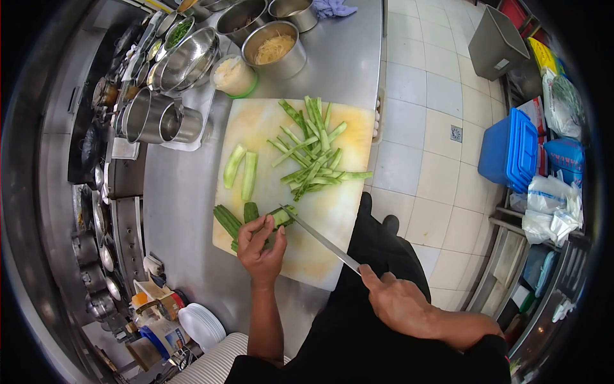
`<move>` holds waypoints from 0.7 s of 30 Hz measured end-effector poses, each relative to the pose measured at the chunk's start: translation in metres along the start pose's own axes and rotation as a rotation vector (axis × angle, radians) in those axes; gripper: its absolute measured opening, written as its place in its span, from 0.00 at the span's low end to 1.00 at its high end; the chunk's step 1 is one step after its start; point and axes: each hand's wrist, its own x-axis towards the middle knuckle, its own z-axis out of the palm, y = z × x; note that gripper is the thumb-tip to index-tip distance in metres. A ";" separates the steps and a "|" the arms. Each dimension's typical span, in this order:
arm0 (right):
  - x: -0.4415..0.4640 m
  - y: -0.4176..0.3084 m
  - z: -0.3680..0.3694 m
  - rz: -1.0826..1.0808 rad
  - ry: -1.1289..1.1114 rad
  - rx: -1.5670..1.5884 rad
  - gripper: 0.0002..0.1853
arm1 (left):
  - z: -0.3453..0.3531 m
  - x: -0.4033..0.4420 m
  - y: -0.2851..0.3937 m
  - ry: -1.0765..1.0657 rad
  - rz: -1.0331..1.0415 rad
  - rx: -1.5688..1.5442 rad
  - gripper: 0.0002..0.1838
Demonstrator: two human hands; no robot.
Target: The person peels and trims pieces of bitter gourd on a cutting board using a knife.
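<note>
On a white cutting board (313,262) with yellow stains, my left hand (261,249) presses its bent fingers on a green gourd-like piece (282,218). My right hand (400,303) is wrapped round the handle of a long kitchen knife (327,242). The blade's tip reaches the right end of that green piece. Dark green ridged pieces (228,222) lie beside my left fingers, partly covered by them. Two pale green slices (249,175) rest farther up the board. A loose pile of green strips (313,157) spreads over its upper right.
Beyond the board stand a tub with a green base (234,77), a steel pot of pale shreds (276,54) and steel bowls (185,61). Steel containers (148,118) sit at the left. White plates (201,322) are stacked near my left arm. A blue bin (510,148) stands across the tiled floor.
</note>
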 end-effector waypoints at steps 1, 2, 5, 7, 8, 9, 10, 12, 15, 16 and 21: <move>0.002 0.000 0.000 0.004 -0.013 -0.021 0.27 | 0.000 0.000 0.000 -0.001 -0.002 -0.001 0.18; 0.003 -0.001 0.001 0.006 -0.014 -0.021 0.27 | 0.000 0.000 0.001 0.001 -0.006 -0.006 0.18; 0.007 -0.002 0.001 0.031 -0.050 -0.030 0.27 | 0.000 0.001 0.002 0.002 -0.005 -0.019 0.18; 0.009 -0.002 0.002 0.036 -0.064 -0.028 0.28 | 0.001 0.001 0.001 0.003 0.000 -0.026 0.18; 0.010 -0.004 0.001 0.038 -0.065 -0.029 0.28 | 0.001 0.000 0.001 0.004 -0.003 -0.028 0.18; 0.011 -0.006 0.000 0.055 -0.066 -0.045 0.28 | 0.001 0.000 0.000 0.005 -0.006 -0.031 0.18; 0.012 -0.007 0.000 0.073 -0.067 -0.059 0.27 | 0.000 0.001 0.001 0.005 -0.007 -0.034 0.18; 0.015 -0.006 0.004 0.087 -0.059 -0.052 0.28 | -0.001 0.003 0.002 -0.007 0.016 -0.019 0.19; 0.020 0.001 0.016 0.093 -0.058 -0.060 0.27 | 0.000 0.001 0.000 -0.007 0.008 -0.030 0.19; 0.020 0.003 0.017 0.085 -0.067 -0.074 0.27 | 0.000 0.001 0.000 -0.004 0.007 -0.031 0.19; 0.019 0.011 -0.002 0.090 -0.082 0.180 0.23 | -0.003 -0.003 -0.008 0.024 -0.036 -0.065 0.19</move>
